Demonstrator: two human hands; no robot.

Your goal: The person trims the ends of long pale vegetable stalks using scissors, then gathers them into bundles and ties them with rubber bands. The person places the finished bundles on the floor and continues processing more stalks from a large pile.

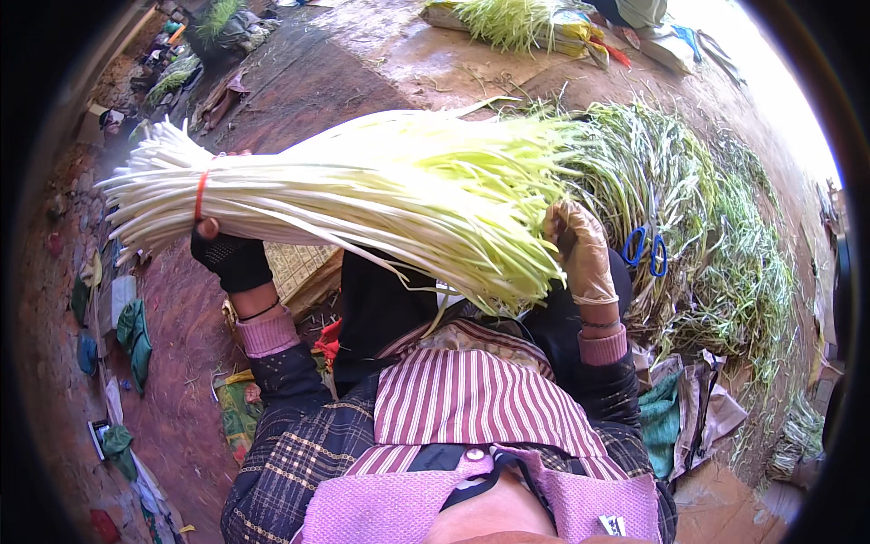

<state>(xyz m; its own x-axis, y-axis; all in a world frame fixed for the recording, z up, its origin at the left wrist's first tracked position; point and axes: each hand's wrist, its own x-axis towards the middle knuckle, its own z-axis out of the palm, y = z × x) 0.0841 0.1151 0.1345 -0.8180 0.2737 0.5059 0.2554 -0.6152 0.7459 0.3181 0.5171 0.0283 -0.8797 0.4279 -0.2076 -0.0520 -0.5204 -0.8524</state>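
A large bundle of blanched garlic chives [380, 183], white at the stems and yellow-green at the leaves, spans the space over my lap. A red band [201, 194] circles it near the cut stem ends. My left hand [231, 255], in a black fingerless glove, grips the bundle from beneath by that band; its thumb shows below and fingertips above. My right hand [578, 251], in a thin tan glove, is curled against the leaf tips on the right. Whether its fingers pinch any leaves is hidden.
Blue-handled scissors [646, 248] rest on a big heap of green leaf trimmings [707, 258] at my right. Sacks topped with more pale chives [510, 24] lie ahead. A patterned box [302, 272] stands under my left forearm. Cloths [134, 340] lie at left, crumpled sacking [680, 415] at right.
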